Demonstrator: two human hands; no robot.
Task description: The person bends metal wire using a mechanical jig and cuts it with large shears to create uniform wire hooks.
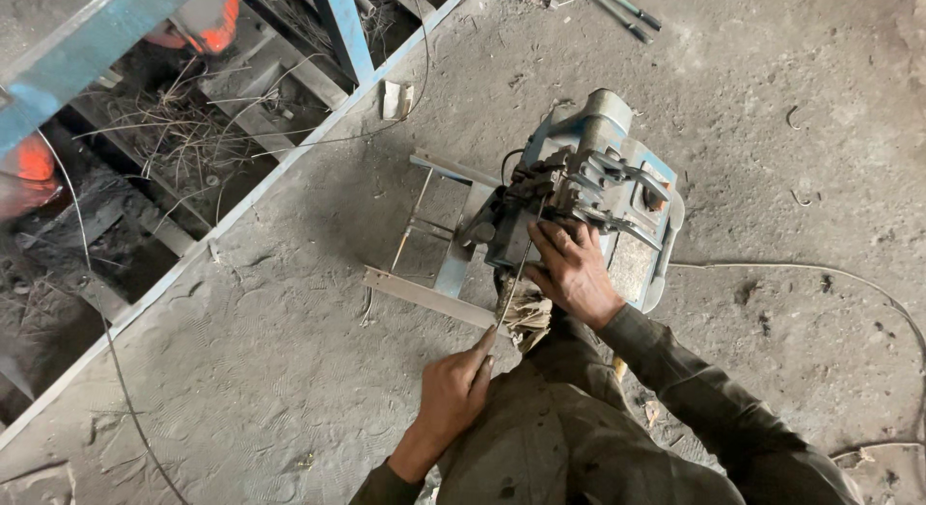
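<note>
A small blue and grey machine [598, 172] with exposed metal parts stands on a low metal frame [429, 293] on the dusty floor. My right hand [576, 272] rests on the machine's near side, fingers curled against its body. My left hand [453, 389] is closed around a thin metal rod [511, 288] that points up toward the machine's underside. A wad of crumpled brownish paper or cloth [529, 317] lies just below the machine, between my two hands.
A blue steel beam [241, 201] runs diagonally along a pit full of wires and debris at the left. Orange objects [207, 23] sit in the pit. A cable [820, 269] curves across the floor at the right. Two dark tools [627, 8] lie at the top.
</note>
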